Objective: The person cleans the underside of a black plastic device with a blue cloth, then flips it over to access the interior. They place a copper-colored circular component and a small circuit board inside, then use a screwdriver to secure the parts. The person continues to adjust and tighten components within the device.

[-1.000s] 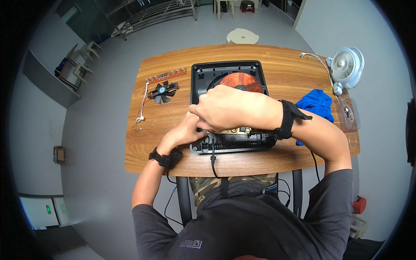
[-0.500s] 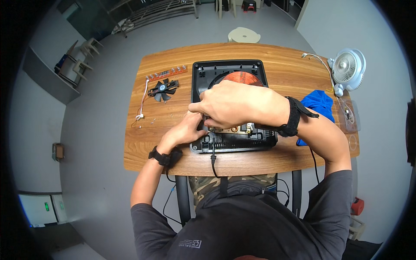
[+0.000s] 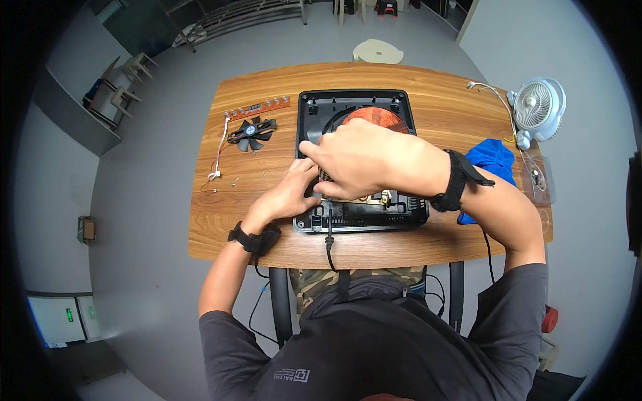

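An open black induction cooker base (image 3: 351,97) lies on the wooden table in front of me, with a round copper coil (image 3: 376,117) at its far end. My left hand (image 3: 291,190) grips the base's left side, thumb and bent fingers over the edge, some fingertips hidden. Above the inner parts, my right hand (image 3: 371,160) is bent with its fingers curled down around something the hand itself covers. One of its digits sticks out to the left. Part of a circuit board (image 3: 361,200) shows beneath it. A black power cord (image 3: 329,242) leaves the near edge.
Left of the base lie a small black fan (image 3: 251,135), an orange circuit strip (image 3: 257,109) with a white wire, and a few screws (image 3: 235,181). A blue cloth (image 3: 490,160), a clear plastic box (image 3: 537,177) and a light blue desk fan (image 3: 537,107) are on the right.
My right hand has turned a little, its protruding digit moving up and away from my left hand. My left hand stays at the base's edge.
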Available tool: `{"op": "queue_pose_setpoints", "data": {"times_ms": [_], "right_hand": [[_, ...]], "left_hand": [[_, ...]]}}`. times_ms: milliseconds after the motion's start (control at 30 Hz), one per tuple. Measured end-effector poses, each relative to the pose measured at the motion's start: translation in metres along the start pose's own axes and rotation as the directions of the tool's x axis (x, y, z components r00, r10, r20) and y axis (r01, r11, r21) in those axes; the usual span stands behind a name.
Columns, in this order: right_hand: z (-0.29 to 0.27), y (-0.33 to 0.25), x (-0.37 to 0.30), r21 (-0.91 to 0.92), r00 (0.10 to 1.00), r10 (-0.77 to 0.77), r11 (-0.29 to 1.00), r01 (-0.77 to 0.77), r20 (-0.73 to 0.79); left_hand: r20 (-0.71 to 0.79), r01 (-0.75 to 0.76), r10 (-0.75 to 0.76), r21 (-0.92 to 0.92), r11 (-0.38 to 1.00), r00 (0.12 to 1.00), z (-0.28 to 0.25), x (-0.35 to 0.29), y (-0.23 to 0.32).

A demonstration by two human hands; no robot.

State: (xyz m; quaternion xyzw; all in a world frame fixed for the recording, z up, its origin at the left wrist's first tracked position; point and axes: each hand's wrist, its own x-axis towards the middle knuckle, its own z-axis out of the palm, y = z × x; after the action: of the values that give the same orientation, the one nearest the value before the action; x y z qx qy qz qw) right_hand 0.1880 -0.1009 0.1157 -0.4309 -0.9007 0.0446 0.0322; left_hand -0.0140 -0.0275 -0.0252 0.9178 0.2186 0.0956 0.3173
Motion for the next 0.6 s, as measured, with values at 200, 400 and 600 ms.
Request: {"op": "queue_pose_setpoints", "data": {"times_ms": [200,400,600], "right_hand": [[-0.003,-0.003,0.010,0.078,0.987,-0.044,0.996,0.032,0.152],[0.002,-0.005,0.022,0.081,0.989,-0.050,0.996,0.039,0.139],[0.008,-0.002,0.023,0.108,0.994,-0.082,0.991,0.075,0.069]], "left_hand": [[0.051,0.023,-0.021,-0.040,0.999,0.998,0.004,0.000,-0.013],[-0.006,-0.029,0.028,-0.090,0.996,1.000,-0.005,-0.004,-0.002],[-0.131,-0.075,0.081,0.050,0.996,0.988,-0.044,-0.027,-0.006]]}}
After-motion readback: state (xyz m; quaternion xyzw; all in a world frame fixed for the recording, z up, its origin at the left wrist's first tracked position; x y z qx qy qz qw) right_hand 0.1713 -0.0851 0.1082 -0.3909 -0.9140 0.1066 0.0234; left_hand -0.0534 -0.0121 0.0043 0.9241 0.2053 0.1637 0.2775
